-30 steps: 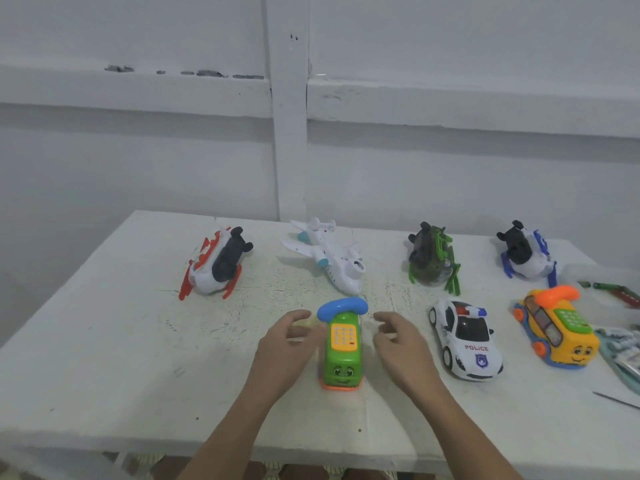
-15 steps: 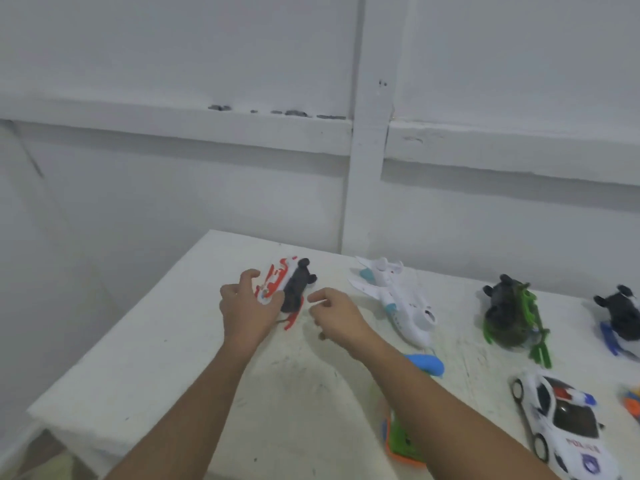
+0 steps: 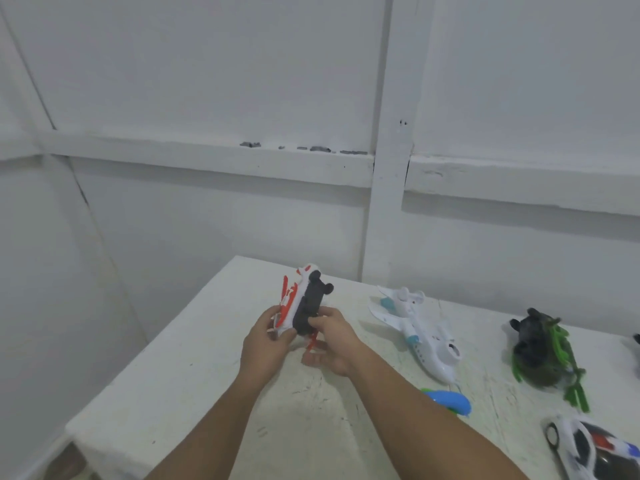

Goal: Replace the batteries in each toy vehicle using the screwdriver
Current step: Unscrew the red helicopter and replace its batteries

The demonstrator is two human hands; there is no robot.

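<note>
Left grip (image 3: pixel 265 344) and right grip (image 3: pixel 334 341) clasp the red-and-white toy vehicle (image 3: pixel 306 306) just above the bench (image 3: pixel 207 393), near its far-left end. Squeezing its thin red fins could snap them, and a slip would likely drop it.

White table (image 3: pixel 173 393), scuffed top; white wall (image 3: pixel 207 64) behind, horizontal rail (image 3: pixel 207 157), vertical post (image 3: pixel 388 202).

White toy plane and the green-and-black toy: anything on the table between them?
Nothing: in the head view, only bare table separates the white toy plane from the green-and-black toy.
</note>
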